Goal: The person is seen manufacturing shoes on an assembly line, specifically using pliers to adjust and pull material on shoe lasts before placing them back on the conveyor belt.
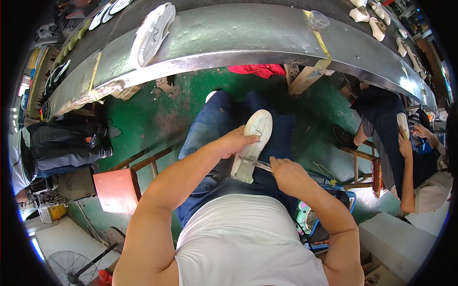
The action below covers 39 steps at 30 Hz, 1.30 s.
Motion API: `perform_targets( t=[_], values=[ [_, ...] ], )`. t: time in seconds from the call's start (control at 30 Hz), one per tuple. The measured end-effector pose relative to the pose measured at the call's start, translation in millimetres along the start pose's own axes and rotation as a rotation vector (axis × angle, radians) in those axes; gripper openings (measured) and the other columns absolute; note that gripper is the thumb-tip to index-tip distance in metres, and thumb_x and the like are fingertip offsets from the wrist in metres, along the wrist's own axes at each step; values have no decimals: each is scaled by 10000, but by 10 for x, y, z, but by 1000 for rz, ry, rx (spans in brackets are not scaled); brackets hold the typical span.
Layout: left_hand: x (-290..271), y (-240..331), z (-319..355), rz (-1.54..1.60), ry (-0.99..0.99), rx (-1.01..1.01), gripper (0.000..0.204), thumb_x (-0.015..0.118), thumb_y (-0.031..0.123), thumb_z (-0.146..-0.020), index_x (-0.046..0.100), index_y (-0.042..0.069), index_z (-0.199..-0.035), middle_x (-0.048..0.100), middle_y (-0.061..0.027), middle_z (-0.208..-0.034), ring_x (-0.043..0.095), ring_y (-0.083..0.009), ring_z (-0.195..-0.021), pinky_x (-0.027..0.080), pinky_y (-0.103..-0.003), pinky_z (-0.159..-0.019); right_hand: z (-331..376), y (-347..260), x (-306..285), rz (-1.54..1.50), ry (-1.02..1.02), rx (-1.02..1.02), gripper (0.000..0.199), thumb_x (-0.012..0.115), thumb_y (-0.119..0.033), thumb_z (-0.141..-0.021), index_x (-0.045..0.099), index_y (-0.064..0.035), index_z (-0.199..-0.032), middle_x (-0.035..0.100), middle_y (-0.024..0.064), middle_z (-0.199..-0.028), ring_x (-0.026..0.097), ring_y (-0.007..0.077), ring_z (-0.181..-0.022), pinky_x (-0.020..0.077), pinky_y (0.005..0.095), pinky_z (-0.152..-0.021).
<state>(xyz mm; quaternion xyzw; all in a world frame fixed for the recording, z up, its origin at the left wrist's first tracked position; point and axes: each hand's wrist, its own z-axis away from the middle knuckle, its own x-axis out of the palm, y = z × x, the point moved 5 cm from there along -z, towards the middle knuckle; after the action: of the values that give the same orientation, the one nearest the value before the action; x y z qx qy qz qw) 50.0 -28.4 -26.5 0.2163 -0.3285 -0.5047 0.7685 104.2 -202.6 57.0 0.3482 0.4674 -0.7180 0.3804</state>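
Observation:
A white shoe lies over my lap, toe pointing away from me and tilted a little to the right. My left hand is closed around its left side, thumb across the top. In my right hand is a slim metal hand tool. The tool's head touches or nearly touches the shoe towards its heel end; its exact kind is hard to make out. The fingers of my right hand wrap round the handle.
A metal-topped bench curves across ahead, bearing another white shoe and a clear cup. A co-worker sits at the right with a shoe; another person is at the left. A reddish stool stands left of me.

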Motion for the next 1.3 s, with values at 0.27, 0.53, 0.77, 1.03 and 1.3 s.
perform_targets(
  t=[0.27, 0.53, 0.77, 1.03, 1.3],
  values=[
    [-174, -167, -77, 88, -57, 65, 553, 666, 207, -953, 418, 86, -1432, 596, -102, -1299, 584, -230, -1184, 501, -431, -985, -215, 62, 111, -8, -65, -57, 178, 618, -163, -899, 610, -9, -990, 648, 163, -861, 660, 331, -790, 546, 431, -738],
    [1, -332, 25, -171, 186, 188, 704, 578, 286, -998, 214, 40, -1548, 500, -197, -1426, 512, -289, -1289, 406, -367, -1086, 280, 71, 371, -282, -113, 239, 235, 614, -237, -935, 607, -8, -986, 679, 210, -891, 678, 388, -868, 539, 480, -759],
    [141, -772, 363, -81, 49, 192, 887, 545, 281, -1003, -88, 80, -1591, 83, -227, -1639, 169, -301, -1511, 198, -356, -1203, 383, 334, 332, -417, -271, 151, 222, 593, -218, -937, 605, -3, -992, 690, 220, -898, 680, 405, -840, 528, 490, -742],
    [190, -768, 235, -271, 307, 352, 984, 691, 159, -885, 6, 13, -1577, 202, -271, -1575, 249, -373, -1469, 240, -399, -1196, 133, 151, 5, -746, 268, 271, 341, 549, -321, -995, 563, 18, -962, 662, 240, -922, 641, 451, -857, 501, 478, -739],
    [-239, -168, -109, -169, 399, 315, 632, 612, 450, -969, 478, -50, -1332, 653, -201, -1168, 654, -287, -1067, 522, -392, -934, 142, 442, 506, -956, 159, 402, 337, 512, -295, -1026, 592, 17, -925, 671, 156, -788, 662, 268, -702, 507, 382, -673]
  ],
)
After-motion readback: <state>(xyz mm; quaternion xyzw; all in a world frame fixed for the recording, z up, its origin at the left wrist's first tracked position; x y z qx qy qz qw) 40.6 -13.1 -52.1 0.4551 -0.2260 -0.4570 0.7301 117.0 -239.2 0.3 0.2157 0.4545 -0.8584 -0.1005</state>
